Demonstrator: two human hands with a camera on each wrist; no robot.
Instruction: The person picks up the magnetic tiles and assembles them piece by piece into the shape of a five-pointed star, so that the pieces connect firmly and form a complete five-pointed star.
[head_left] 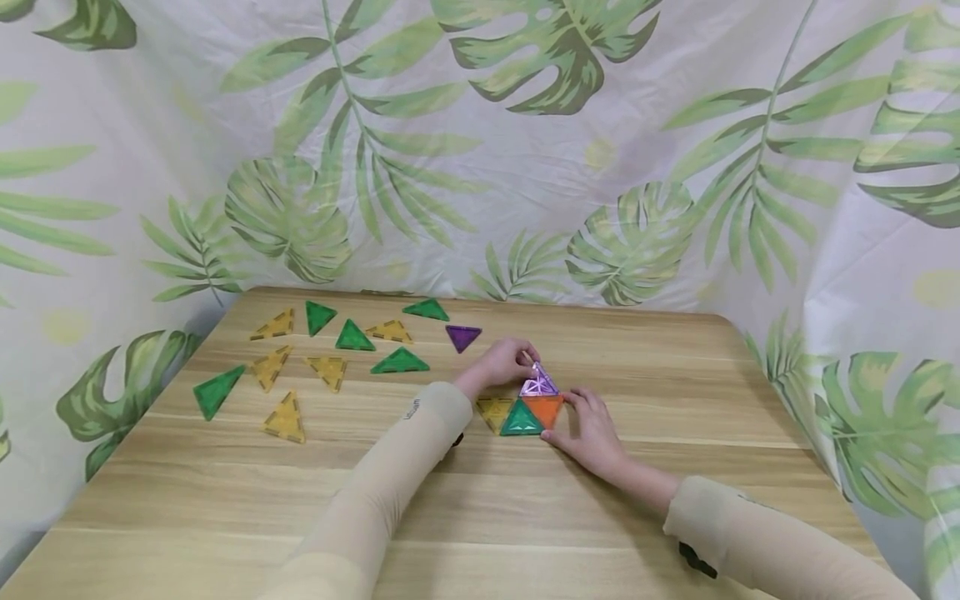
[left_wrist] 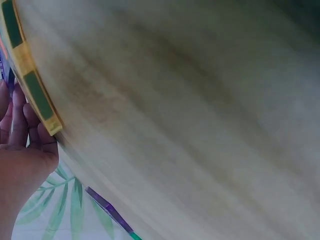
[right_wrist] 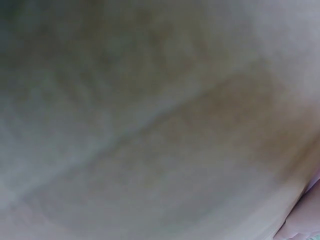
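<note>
My left hand [head_left: 510,362] pinches the top of a light purple triangle tile [head_left: 539,385], which stands just behind the orange triangle tile [head_left: 546,408]. In the left wrist view the fingers [left_wrist: 19,117] of that hand are at the left edge, beside the thick rim of a yellow tile [left_wrist: 36,85]. My right hand [head_left: 596,433] holds the orange tile between thumb and forefinger, at its lower and upper right corners. A green triangle tile [head_left: 521,421] and a yellow triangle tile [head_left: 494,412] lie in a row to the left of the orange one.
Several yellow tiles [head_left: 285,418] and green tiles [head_left: 219,392] are scattered over the left and back of the wooden table [head_left: 480,517]. A dark purple triangle tile [head_left: 463,337] lies behind the left hand. Leaf-patterned cloth [head_left: 525,192] hangs around the table.
</note>
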